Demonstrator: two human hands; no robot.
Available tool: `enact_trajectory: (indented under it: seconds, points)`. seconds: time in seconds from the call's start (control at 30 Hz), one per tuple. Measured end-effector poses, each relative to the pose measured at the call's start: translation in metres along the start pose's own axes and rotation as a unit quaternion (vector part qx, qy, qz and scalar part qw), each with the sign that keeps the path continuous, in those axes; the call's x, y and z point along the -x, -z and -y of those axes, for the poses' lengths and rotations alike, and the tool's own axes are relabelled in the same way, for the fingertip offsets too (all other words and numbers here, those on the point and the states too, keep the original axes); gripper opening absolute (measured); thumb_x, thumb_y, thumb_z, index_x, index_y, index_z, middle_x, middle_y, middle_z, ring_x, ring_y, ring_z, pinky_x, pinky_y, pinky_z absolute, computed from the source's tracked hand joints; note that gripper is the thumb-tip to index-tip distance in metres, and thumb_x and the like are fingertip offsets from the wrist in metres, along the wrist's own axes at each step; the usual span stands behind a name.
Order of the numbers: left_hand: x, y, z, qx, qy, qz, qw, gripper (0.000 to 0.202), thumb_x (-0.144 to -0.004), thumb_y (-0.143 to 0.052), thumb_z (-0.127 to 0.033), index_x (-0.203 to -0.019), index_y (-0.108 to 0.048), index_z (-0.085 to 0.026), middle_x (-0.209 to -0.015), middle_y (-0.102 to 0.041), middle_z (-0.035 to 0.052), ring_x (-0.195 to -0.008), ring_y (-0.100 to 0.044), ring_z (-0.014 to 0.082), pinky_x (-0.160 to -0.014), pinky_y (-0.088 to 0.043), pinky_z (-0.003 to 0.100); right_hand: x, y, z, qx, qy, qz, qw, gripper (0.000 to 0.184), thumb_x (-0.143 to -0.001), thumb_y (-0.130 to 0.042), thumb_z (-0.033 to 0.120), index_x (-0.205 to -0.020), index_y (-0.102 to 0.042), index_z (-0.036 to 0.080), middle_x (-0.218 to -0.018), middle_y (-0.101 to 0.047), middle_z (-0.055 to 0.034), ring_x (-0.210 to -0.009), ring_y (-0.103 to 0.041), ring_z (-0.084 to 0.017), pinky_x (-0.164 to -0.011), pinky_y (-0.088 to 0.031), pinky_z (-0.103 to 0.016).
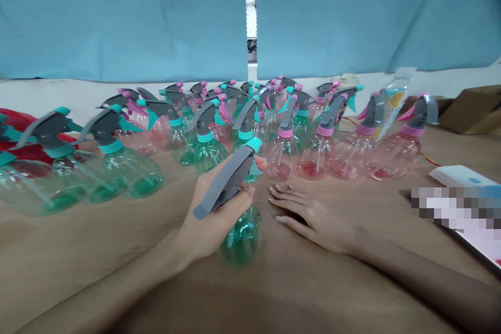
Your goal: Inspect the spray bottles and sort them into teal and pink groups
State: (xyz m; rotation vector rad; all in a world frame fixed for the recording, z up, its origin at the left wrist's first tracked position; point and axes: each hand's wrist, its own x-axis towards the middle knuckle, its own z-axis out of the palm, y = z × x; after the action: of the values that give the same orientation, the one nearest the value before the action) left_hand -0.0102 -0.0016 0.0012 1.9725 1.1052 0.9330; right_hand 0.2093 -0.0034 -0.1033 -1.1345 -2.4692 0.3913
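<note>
My left hand is wrapped round the neck of a green spray bottle with a grey and teal trigger head, in the middle of the table. The fingers hide its collar, and the bottle's round clear body shows below them. To its right, my right hand lies palm down on the tabletop, fingers stretched toward the bottle and holding nothing. Just beyond the hands stand pink spray bottles with grey and pink heads. Green spray bottles stand at the left.
Several more spray bottles crowd the back of the brown table. A clear plastic bottle, a cardboard box, a white device and a partly blurred flat object lie at the right. Red material shows at far left, before a blue curtain.
</note>
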Motion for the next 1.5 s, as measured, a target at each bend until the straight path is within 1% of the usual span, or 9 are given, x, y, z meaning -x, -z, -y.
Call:
enact_trajectory:
  seconds: [0.2,0.43,0.6,0.7,0.83,0.97,1.1,1.3,1.5]
  points:
    - [0.002,0.001,0.000,0.002,0.016,-0.004,1.000,0.022,-0.076,-0.051,-0.021,-0.097,-0.056,-0.027,-0.062,-0.052,-0.0064,-0.055,-0.053,0.0144,-0.051,-0.038,0.026,0.000,-0.001,-0.001,-0.002,0.003,-0.002,1.000,0.048,-0.095,-0.039,0.039,-0.139,-0.037,0.021,-0.142,-0.042,-0.0055,-0.134,-0.032,-0.020,-0.111,-0.026,-0.045]
    - [0.001,0.000,0.002,-0.001,-0.001,-0.004,1.000,0.033,-0.081,-0.048,-0.021,-0.111,-0.055,-0.030,-0.066,-0.056,-0.0053,-0.064,-0.058,0.0158,-0.056,-0.043,0.026,0.000,-0.001,-0.001,-0.009,0.005,-0.003,1.000,0.048,-0.095,-0.039,0.039,-0.139,-0.037,0.021,-0.142,-0.043,-0.0057,-0.134,-0.032,-0.020,-0.111,-0.027,-0.045]
    - [0.001,0.000,0.002,0.001,0.018,0.004,1.000,0.034,-0.081,-0.049,-0.023,-0.115,-0.054,-0.029,-0.058,-0.051,-0.0061,-0.053,-0.053,0.0153,-0.047,-0.037,0.026,0.000,0.001,0.001,0.001,-0.001,0.003,1.000,0.048,-0.095,-0.038,0.040,-0.139,-0.038,0.020,-0.142,-0.043,-0.0056,-0.134,-0.032,-0.019,-0.112,-0.025,-0.043]
    - [0.000,0.000,0.002,0.003,0.008,0.001,1.000,0.034,-0.081,-0.049,-0.023,-0.113,-0.054,-0.030,-0.059,-0.050,-0.0065,-0.052,-0.051,0.0147,-0.049,-0.037,0.026,0.000,0.002,0.001,0.001,-0.001,0.004,1.000,0.048,-0.095,-0.038,0.040,-0.139,-0.038,0.020,-0.142,-0.042,-0.0053,-0.134,-0.031,-0.019,-0.112,-0.026,-0.043]
    - [0.002,0.001,0.005,0.009,0.006,-0.001,1.000,0.029,-0.081,-0.049,-0.022,-0.108,-0.056,-0.030,-0.062,-0.050,-0.0066,-0.054,-0.050,0.0141,-0.053,-0.038,0.027,0.000,0.001,0.000,-0.013,0.005,-0.007,1.000,0.046,-0.095,-0.040,0.038,-0.138,-0.040,0.022,-0.141,-0.044,-0.0054,-0.133,-0.033,-0.021,-0.112,-0.026,-0.046]
    - [0.006,0.005,0.010,0.023,0.016,0.010,1.000,0.016,-0.081,-0.049,-0.023,-0.093,-0.059,-0.027,-0.062,-0.048,-0.0062,-0.054,-0.047,0.0134,-0.057,-0.038,0.028,0.000,0.000,0.000,-0.019,0.001,-0.009,1.000,0.046,-0.094,-0.040,0.039,-0.138,-0.040,0.022,-0.141,-0.044,-0.0055,-0.133,-0.033,-0.020,-0.112,-0.025,-0.045]
    - [0.007,0.006,0.007,0.010,0.022,0.002,1.000,0.015,-0.079,-0.048,-0.023,-0.089,-0.059,-0.027,-0.057,-0.046,-0.0061,-0.053,-0.047,0.0141,-0.058,-0.039,0.029,0.000,0.000,-0.001,-0.024,-0.004,-0.005,1.000,0.046,-0.094,-0.040,0.040,-0.137,-0.042,0.022,-0.141,-0.045,-0.0048,-0.133,-0.033,-0.020,-0.112,-0.025,-0.044]
    - [0.005,0.006,0.001,0.019,0.013,-0.024,0.999,0.009,-0.073,-0.052,-0.025,-0.079,-0.059,-0.023,-0.067,-0.055,-0.0012,-0.060,-0.051,0.0159,-0.055,-0.041,0.028,0.000,0.000,-0.001,-0.030,0.002,-0.009,0.999,0.044,-0.094,-0.040,0.040,-0.136,-0.044,0.024,-0.140,-0.046,-0.0044,-0.133,-0.034,-0.021,-0.111,-0.026,-0.046]
    - [0.006,0.005,0.014,0.007,0.021,-0.006,1.000,0.015,-0.079,-0.051,-0.026,-0.088,-0.063,-0.025,-0.074,-0.061,-0.0015,-0.066,-0.057,0.0164,-0.065,-0.046,0.029,0.000,0.001,0.000,-0.022,0.001,-0.004,1.000,0.047,-0.095,-0.039,0.040,-0.138,-0.041,0.021,-0.141,-0.044,-0.0059,-0.133,-0.033,-0.021,-0.111,-0.026,-0.045]
